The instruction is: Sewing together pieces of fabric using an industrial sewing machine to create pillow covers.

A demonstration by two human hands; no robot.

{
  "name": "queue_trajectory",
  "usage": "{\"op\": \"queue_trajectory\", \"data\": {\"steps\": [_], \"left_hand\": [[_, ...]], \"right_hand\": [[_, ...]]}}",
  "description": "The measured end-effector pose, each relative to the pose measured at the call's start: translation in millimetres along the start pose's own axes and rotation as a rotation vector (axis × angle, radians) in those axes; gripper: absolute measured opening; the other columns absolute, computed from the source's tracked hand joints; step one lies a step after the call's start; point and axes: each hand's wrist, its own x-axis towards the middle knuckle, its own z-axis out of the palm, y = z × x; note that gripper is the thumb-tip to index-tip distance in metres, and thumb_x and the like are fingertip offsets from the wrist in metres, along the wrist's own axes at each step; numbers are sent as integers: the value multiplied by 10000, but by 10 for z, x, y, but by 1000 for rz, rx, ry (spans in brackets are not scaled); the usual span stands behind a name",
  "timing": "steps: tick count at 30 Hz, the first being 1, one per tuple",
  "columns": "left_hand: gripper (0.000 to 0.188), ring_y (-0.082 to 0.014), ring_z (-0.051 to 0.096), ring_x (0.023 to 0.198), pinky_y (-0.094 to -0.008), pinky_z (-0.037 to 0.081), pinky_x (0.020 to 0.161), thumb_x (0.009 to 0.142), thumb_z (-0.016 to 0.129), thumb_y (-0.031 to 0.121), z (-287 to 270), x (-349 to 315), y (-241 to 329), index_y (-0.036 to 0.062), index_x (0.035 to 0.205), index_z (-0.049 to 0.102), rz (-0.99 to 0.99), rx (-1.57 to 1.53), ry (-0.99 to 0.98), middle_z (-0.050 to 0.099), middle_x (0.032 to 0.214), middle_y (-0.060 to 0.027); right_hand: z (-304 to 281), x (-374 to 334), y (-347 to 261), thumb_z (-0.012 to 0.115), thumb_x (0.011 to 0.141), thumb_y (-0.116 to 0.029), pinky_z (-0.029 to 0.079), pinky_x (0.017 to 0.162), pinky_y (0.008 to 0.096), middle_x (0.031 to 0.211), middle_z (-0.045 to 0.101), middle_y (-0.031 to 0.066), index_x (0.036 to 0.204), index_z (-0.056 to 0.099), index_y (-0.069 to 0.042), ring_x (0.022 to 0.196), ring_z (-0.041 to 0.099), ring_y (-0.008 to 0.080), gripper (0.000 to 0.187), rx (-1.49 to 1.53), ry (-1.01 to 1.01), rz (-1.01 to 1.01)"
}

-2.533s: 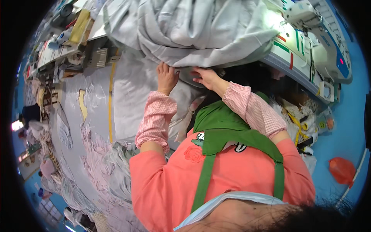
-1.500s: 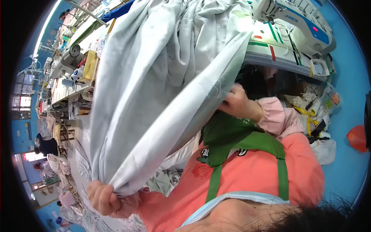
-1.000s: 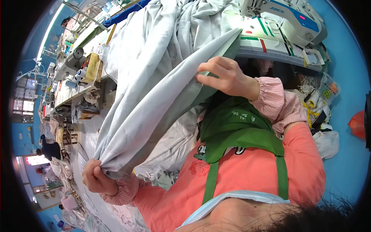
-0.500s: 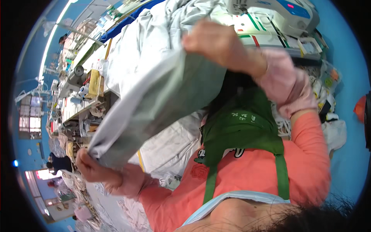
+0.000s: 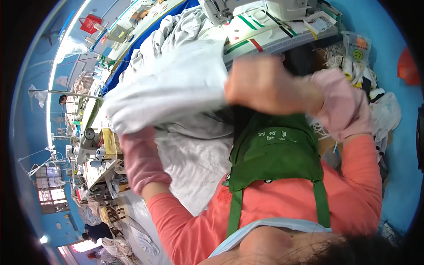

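Observation:
A light grey cloth (image 5: 172,84) is spread in the air between my arms, its folds smeared by motion. My right hand (image 5: 260,84) is closed like a fist at the cloth's right edge and is blurred. On the left, the pink sleeve cover (image 5: 140,154) of my left arm runs up under the cloth. My left hand itself is hidden beneath the fabric, so its fingers do not show. Behind the held cloth lies a heap of grey fabric (image 5: 183,27), next to the sewing machine (image 5: 216,11) on its table.
The white table top (image 5: 245,28) carries green and red strips and a small open box (image 5: 319,22). To the right hang plastic bags (image 5: 357,46) with thread cones by the blue wall. White cloth (image 5: 190,170) drapes beside my lap. Other machines (image 5: 90,139) line the left side.
The cloth, stretched diagonally between both hands before, has swung up and flattened out. My left hand has risen and gone under it. My right hand has come a little lower.

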Motion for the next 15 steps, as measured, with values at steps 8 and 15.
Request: {"op": "queue_trajectory", "data": {"steps": [8, 15], "left_hand": [[275, -299, 617, 881, -376, 485, 729, 861, 587, 184, 835, -1780, -260, 63, 1107, 597, -29, -253, -739, 605, 1013, -164], [247, -329, 626, 840, -414, 491, 716, 814, 598, 75, 1761, -313, 1257, 31, 1056, 623, 554, -527, -137, 641, 944, -185]], "right_hand": [[942, -1856, -486, 715, 721, -85, 491, 625, 362, 708, 633, 92, 735, 649, -36, 692, 614, 265, 83, 574, -432, 797], [997, -2431, -292, 714, 703, -73, 492, 635, 370, 715, 636, 110, 753, 649, -27, 703, 626, 285, 94, 604, -368, 925]]}}
